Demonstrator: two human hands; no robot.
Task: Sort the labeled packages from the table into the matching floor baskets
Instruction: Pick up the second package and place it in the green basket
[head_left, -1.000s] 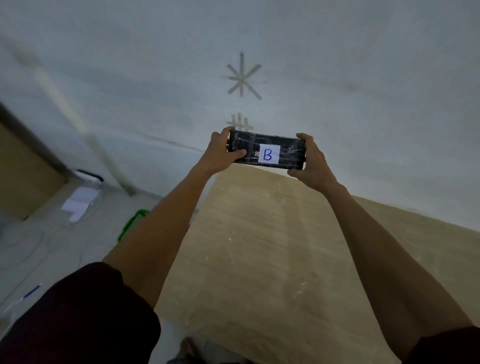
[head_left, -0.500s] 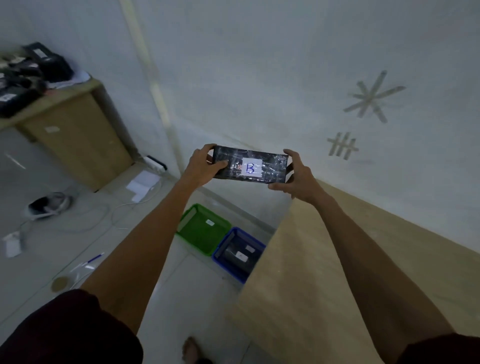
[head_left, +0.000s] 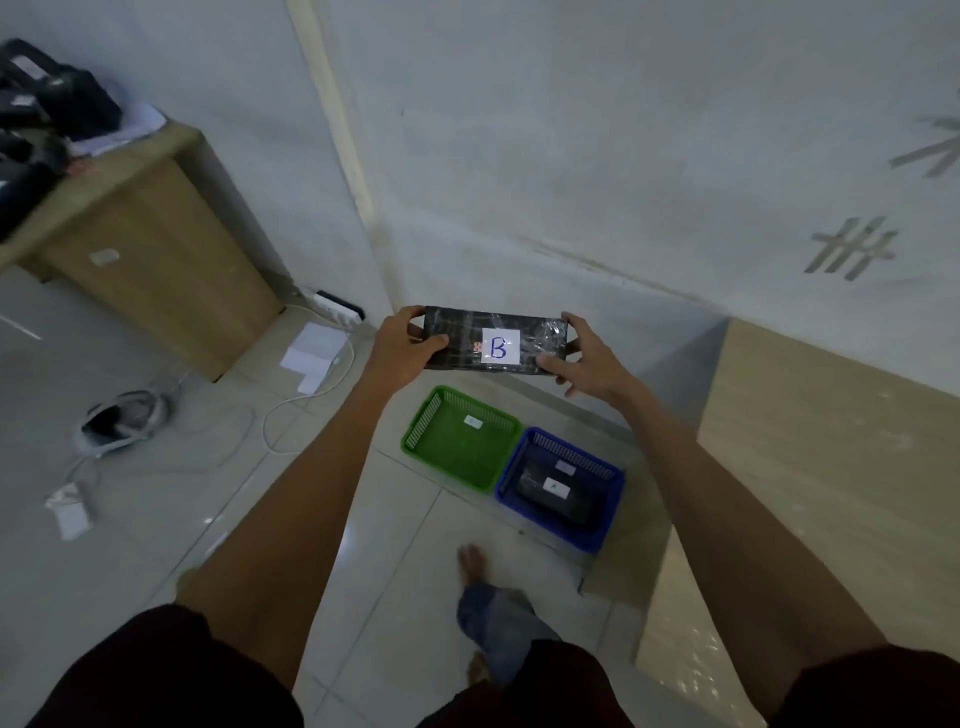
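Note:
I hold a black wrapped package (head_left: 457, 338) with a white label marked B, level in front of me. My left hand (head_left: 402, 345) grips its left end and my right hand (head_left: 584, 358) grips its right end. Below it on the floor stand two baskets side by side. The green basket (head_left: 460, 441) on the left holds only a small white tag. The blue basket (head_left: 608, 512) on the right holds a black package (head_left: 553, 493) with a white label.
The wooden table (head_left: 805, 467) is at my right, against the wall. A wooden cabinet (head_left: 156, 249) with dark bags on top stands far left. Cables, papers, a power strip (head_left: 337, 306) and a helmet-like object (head_left: 122, 421) lie on the tiled floor. My foot (head_left: 472, 564) is near the baskets.
The view has swung left from the table to the floor, bringing both baskets into sight. The package has come with my hands, now over the green basket's far edge.

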